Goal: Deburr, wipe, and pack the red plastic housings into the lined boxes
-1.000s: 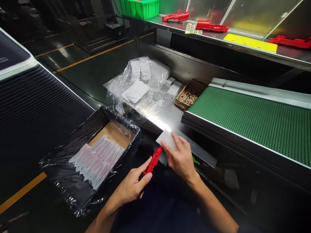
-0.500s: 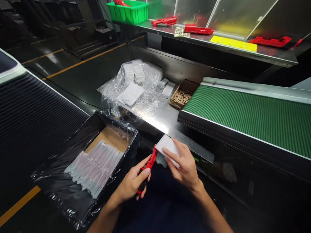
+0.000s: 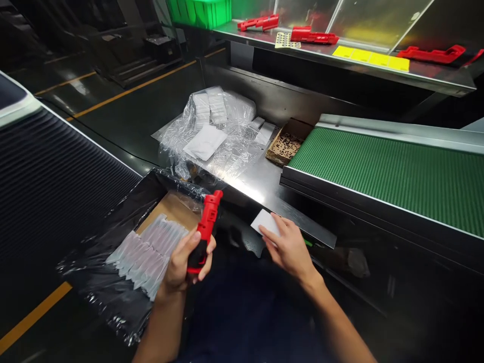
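My left hand (image 3: 181, 259) is wrapped round the black lower end of a red and black tool (image 3: 207, 222), which points upward. It is beside a box (image 3: 170, 209) lined with black plastic, where several wrapped pieces (image 3: 145, 252) lie in rows. Between the fingers of my right hand (image 3: 289, 244) is a folded white cloth (image 3: 265, 222), just in front of the metal table's edge. The tool and the cloth are apart.
Clear plastic with white packs (image 3: 206, 142) covers the left of the metal table (image 3: 260, 176). A small cardboard box (image 3: 285, 147) stands by the green conveyor (image 3: 393, 174). Red parts (image 3: 313, 36), yellow sheets (image 3: 370, 58) and a green bin (image 3: 200, 12) are on the shelf.
My left hand has moved left and turned the red tool more upright, away from the cloth. My right hand still holds the cloth, which now looks smaller. The view has shifted slightly.
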`<action>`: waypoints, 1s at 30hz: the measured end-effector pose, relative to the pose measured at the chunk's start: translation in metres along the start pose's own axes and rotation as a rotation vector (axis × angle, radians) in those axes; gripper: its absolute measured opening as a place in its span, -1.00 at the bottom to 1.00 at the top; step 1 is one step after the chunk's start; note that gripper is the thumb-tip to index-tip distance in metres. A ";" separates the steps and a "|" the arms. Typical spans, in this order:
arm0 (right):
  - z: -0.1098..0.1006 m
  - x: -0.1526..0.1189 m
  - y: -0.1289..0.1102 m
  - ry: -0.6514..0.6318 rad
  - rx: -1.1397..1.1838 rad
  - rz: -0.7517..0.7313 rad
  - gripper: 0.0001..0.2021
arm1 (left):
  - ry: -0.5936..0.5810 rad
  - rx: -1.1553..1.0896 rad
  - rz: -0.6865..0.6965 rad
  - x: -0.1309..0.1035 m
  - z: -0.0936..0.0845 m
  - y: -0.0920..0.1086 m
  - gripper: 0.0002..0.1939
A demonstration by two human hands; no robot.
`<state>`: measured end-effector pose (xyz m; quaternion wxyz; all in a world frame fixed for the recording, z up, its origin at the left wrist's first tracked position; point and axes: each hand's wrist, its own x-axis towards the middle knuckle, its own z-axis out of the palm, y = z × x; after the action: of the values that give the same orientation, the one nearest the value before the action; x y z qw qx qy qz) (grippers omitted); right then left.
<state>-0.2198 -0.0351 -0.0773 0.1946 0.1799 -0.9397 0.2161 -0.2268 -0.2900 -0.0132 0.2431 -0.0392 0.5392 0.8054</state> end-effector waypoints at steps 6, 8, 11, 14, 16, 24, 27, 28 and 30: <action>0.000 -0.017 0.022 0.026 0.026 0.190 -0.69 | 0.063 -0.109 -0.029 0.012 -0.013 0.010 -0.53; 0.000 -0.016 0.018 0.042 0.060 0.198 -0.69 | 0.074 -0.150 -0.013 0.016 -0.011 0.007 -0.52; 0.002 -0.016 0.011 0.010 0.119 0.156 -0.70 | 0.123 -0.184 0.030 0.017 -0.006 0.003 -0.51; 0.006 -0.019 0.009 -0.035 0.152 0.131 -0.70 | 0.122 -0.226 0.084 0.016 -0.005 0.000 -0.47; 0.007 -0.021 0.009 -0.045 0.162 0.132 -0.70 | 0.045 -0.272 0.101 0.015 -0.006 -0.001 -0.44; 0.013 -0.027 0.012 -0.057 0.166 0.130 -0.69 | 0.073 -0.458 0.035 0.014 -0.006 0.002 -0.50; 0.017 -0.031 0.014 -0.071 0.154 0.108 -0.69 | 0.138 -0.538 -0.065 0.016 -0.006 0.004 -0.51; 0.018 -0.032 0.015 -0.073 0.147 0.105 -0.68 | 0.152 -0.558 -0.079 0.017 -0.007 0.003 -0.51; 0.019 -0.033 0.015 -0.070 0.144 0.116 -0.69 | 0.144 -0.562 -0.067 0.019 -0.010 0.000 -0.53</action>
<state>-0.2030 -0.0228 -0.1129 0.1355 0.1463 -0.9367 0.2877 -0.2454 -0.2921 -0.0232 0.2102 -0.1797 0.3093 0.9099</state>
